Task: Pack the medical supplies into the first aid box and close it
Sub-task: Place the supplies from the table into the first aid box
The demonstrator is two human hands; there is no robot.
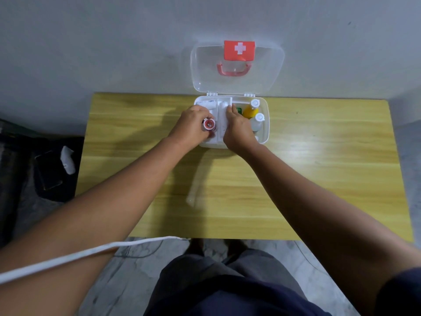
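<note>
A white first aid box (265, 124) stands open at the far edge of a wooden table (319, 167). Its clear lid (268, 71), with a red cross label and red handle, leans back against the wall. A white inner tray (222, 119) sits over the box's left half. My left hand (191, 126) is over the tray's left part, closed on a small round red-and-white item (209, 124). My right hand (237, 128) rests on the tray's right edge, fingers gripping it. To the right stand an orange bottle (250, 110) and a white bottle (258, 122).
A black bag (52, 169) with a white cloth on it lies on the floor left of the table. A white strap (91, 252) crosses my left forearm. The grey wall stands directly behind the box.
</note>
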